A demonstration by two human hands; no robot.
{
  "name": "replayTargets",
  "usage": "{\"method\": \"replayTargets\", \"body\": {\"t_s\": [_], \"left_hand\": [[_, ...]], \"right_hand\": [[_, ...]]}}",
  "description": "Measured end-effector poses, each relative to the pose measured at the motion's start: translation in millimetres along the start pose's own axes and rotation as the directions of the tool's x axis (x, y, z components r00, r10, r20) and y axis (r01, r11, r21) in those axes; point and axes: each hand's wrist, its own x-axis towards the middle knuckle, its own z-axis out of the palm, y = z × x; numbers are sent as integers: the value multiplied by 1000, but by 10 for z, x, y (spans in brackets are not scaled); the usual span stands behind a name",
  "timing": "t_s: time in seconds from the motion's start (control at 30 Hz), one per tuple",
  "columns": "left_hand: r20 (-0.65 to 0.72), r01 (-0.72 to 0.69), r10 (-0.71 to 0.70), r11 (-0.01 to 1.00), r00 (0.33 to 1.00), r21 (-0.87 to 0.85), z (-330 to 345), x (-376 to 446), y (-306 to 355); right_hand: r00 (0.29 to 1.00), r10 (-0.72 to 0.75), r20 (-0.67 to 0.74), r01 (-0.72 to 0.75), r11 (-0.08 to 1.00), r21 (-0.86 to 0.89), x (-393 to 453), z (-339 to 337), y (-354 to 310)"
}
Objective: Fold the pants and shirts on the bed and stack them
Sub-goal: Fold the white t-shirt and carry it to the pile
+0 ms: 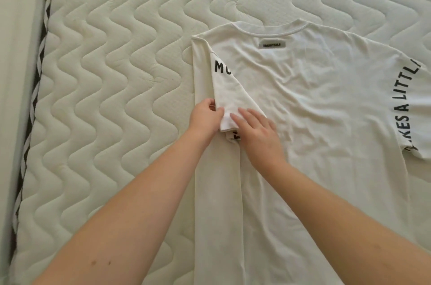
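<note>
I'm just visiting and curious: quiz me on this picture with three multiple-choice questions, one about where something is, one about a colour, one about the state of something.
1. Where does the small grey label sit on the white printed T-shirt?
A. just below the collar
B. on the bottom hem
C. on the quilted mattress

2. What colour are the shirt's printed letters?
A. red
B. black
C. blue

3. What state is the shirt's left sleeve in?
A. spread out flat to the side
B. folded in over the body
C. rolled into a ball

Answers:
1 A, the label lies under the neckline.
2 B, the letters are dark black on white.
3 B, the sleeve lies turned inward, the left hand pinching its edge with its fingers and the right hand pressing it flat.
</note>
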Motion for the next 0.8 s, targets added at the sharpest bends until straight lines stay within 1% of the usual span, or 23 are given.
{"method": "replayTargets", "body": {"t_s": [0.07, 0.1, 0.17, 0.23, 0.27, 0.4, 0.47, 0.5, 0.53, 0.57, 0.6, 0.63, 0.67, 0.7, 0.73, 0.77, 0.8], "left_hand": [[-85, -51, 58, 994, 995, 93, -2, -23, -33], [-120, -73, 90, 987, 989, 140, -8, -50, -56], [-146, -124, 158, 968, 976, 219, -3, -106, -107], [-142, -157, 197, 954, 970, 254, 19, -130, -148], [-143, -160, 203, 951, 969, 266, 26, -131, -158], [-129, -122, 153, 967, 980, 222, 11, -123, -169], [-149, -129, 172, 956, 974, 263, -22, -155, -159], [-170, -150, 213, 936, 962, 319, -34, -175, -153], [-196, -178, 275, 898, 941, 403, -44, -195, -156], [-215, -216, 364, 835, 906, 506, -44, -211, -168], [-203, -270, 478, 743, 855, 613, -37, -225, -179], [-148, -339, 592, 629, 792, 700, -19, -244, -187], [-54, -417, 679, 509, 732, 753, 2, -251, -188], [62, -489, 719, 405, 693, 772, 31, -246, -195], [173, -543, 708, 337, 684, 769, 61, -236, -211], [261, -568, 659, 307, 706, 763, 95, -220, -238], [324, -570, 584, 302, 744, 764, 128, -196, -274]], "right_hand": [[990, 136, 26, -134, 990, -45, -32, -46, 99], [976, 208, 57, -207, 978, -22, -34, -68, 154], [927, 358, 111, -371, 918, 139, -11, -118, 225], [859, 501, 108, -507, 803, 313, 46, -155, 241], [832, 543, 111, -547, 770, 329, 87, -167, 238], [770, 595, 230, -631, 763, 140, 255, -219, 249], [749, 612, 256, -657, 736, 162, 306, -244, 250], [747, 618, 244, -662, 724, 194, 310, -251, 249], [748, 626, 221, -664, 719, 208, 299, -258, 252], [747, 634, 198, -664, 720, 202, 282, -269, 256], [741, 643, 191, -671, 720, 176, 260, -278, 265], [730, 654, 200, -682, 718, 141, 231, -284, 274], [717, 663, 213, -692, 713, 109, 201, -289, 286], [709, 670, 221, -699, 710, 90, 171, -291, 296], [707, 673, 219, -700, 710, 80, 139, -293, 305], [712, 670, 209, -695, 715, 76, 107, -296, 319], [722, 662, 199, -686, 723, 83, 73, -305, 334]]}}
